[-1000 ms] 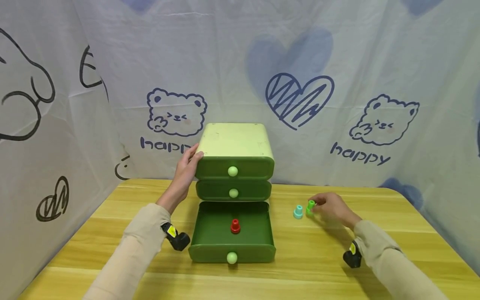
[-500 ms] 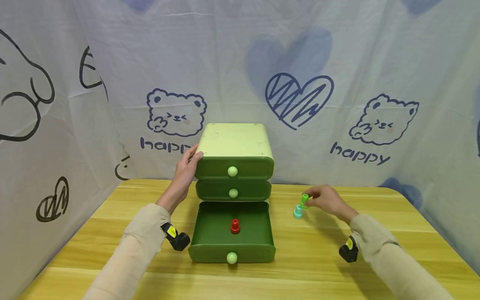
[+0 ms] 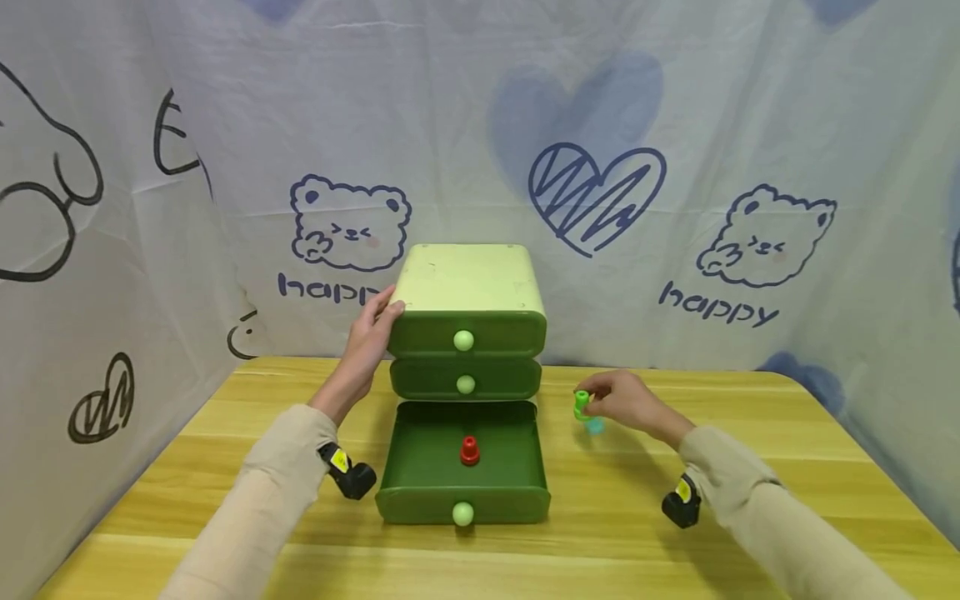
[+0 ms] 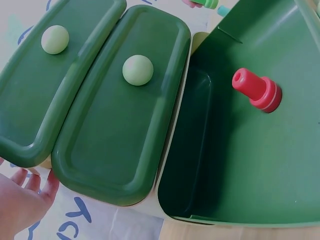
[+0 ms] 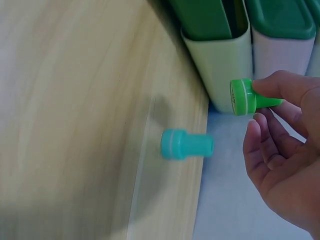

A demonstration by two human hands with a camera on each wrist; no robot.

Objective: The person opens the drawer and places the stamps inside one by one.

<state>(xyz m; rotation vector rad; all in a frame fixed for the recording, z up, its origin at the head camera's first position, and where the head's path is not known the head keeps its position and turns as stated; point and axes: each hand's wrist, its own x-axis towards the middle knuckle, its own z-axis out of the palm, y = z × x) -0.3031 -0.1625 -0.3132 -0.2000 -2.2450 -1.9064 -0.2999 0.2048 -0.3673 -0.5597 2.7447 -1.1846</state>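
Note:
My right hand [image 3: 626, 402] pinches a bright green toy stamp [image 5: 243, 97] between thumb and fingers, lifted off the table; a pattern shows on its base. Below the hand stands a turquoise toy stamp [image 5: 185, 144] on the table, partly covered in the head view. My left hand [image 3: 369, 329] rests against the upper left side of a small cabinet [image 3: 472, 279] with a pale green top and dark green drawers. Its bottom drawer [image 3: 420, 467] is pulled out, and a red toy stamp [image 3: 469, 451] stands inside.
The middle drawer [image 3: 420, 381] and top drawer [image 3: 420, 335] are closed, each with a round pale knob. A wooden table [image 3: 660, 533] carries everything. Behind it hangs a white cloth [image 3: 465, 108] with blue drawings.
My right hand has lifted the green stamp from the table and moved it left, past the turquoise stamp toward the cabinet. The left hand has stayed on the cabinet.

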